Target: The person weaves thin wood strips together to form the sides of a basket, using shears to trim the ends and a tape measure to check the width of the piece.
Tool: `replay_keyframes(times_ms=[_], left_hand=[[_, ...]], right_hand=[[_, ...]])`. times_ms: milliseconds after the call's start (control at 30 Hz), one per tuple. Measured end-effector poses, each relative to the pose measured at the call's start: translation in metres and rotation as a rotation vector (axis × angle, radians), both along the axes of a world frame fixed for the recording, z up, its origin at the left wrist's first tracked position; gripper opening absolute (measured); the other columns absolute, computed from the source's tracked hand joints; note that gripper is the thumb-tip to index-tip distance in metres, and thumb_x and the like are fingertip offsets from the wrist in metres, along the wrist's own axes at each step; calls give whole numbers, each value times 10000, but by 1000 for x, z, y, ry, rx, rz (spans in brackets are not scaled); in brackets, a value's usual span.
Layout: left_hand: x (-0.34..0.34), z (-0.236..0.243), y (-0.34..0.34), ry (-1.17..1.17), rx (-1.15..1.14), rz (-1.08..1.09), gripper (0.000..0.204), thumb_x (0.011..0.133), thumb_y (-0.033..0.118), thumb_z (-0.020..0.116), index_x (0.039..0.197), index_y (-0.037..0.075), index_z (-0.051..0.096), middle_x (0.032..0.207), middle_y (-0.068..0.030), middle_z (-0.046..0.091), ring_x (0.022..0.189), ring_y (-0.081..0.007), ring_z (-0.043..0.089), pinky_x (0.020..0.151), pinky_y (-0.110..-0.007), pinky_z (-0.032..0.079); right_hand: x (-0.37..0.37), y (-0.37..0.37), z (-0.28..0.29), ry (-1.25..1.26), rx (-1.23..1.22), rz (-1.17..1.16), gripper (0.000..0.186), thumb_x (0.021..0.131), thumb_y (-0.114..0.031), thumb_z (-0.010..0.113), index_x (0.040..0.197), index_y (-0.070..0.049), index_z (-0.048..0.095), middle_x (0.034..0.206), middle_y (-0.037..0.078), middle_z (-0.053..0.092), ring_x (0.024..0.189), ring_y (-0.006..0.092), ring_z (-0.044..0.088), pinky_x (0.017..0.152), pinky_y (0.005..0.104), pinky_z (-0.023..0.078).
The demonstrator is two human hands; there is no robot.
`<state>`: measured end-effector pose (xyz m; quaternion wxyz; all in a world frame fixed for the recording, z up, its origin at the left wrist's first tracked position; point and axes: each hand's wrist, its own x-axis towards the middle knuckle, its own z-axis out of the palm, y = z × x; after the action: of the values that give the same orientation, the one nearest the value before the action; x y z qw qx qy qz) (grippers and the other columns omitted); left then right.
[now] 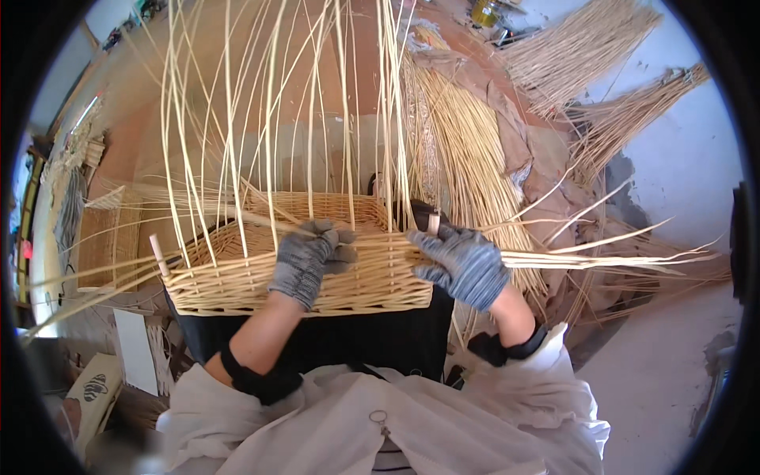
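Observation:
A rectangular wicker basket (229, 289) of pale willow rods rests in front of me on a dark support, tall upright stakes (271, 134) rising from its walls. My left hand (305, 261), in a grey knitted glove, is closed at the rim of the near wall. A pale rod (265, 218) runs into its curled fingers from the left, though the grip is partly hidden. At the near right corner my right hand (465, 267), gloved alike, closes around the weaving rods (586, 260), whose long ends stick out to the right. A short thick peg (158, 255) stands at the near left corner.
A large bundle of peeled rods (467, 142) lies on the floor to the right. Darker bundles (582, 51) lean against the wall behind it. Loose rod ends (95, 281) jut out left of the basket. A white board (136, 348) stands at lower left.

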<state>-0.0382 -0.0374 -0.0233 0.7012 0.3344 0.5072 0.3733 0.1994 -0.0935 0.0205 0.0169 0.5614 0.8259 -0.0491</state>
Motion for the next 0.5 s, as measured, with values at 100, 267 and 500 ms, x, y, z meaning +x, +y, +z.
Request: replay_keyframes(times_ms=[100,267,500], left_hand=[[35,27,48,771,779,-359,188,834,37,535,1020,15,514,849,-139,619,782,-277,638,639,-345,537],[158,35,109,1198,1017,-1039,377,798,183,575,1110,-12,493,1108,-227,552,1029,-334,551,860,-394,460],[-73,37,-36,677,1166,-370,344,797,146,644,1090,18,517,1023,-185,581,927,-247,577,763,-317,464]], right_hand=[[-16,-12,-22,-86,-122,-274,627,800,-594,491,1309,-232,435,1145,186,546,1013,330,558,821,473,443],[-44,7,-21,-60,-39,-510,715,736,-630,548,1268,-160,464,1122,184,551,999,324,566,783,467,467],[-29,22,-28,-123,456,-406,582,698,-395,703,1140,-42,567,1222,229,481,1069,406,499,965,461,364]])
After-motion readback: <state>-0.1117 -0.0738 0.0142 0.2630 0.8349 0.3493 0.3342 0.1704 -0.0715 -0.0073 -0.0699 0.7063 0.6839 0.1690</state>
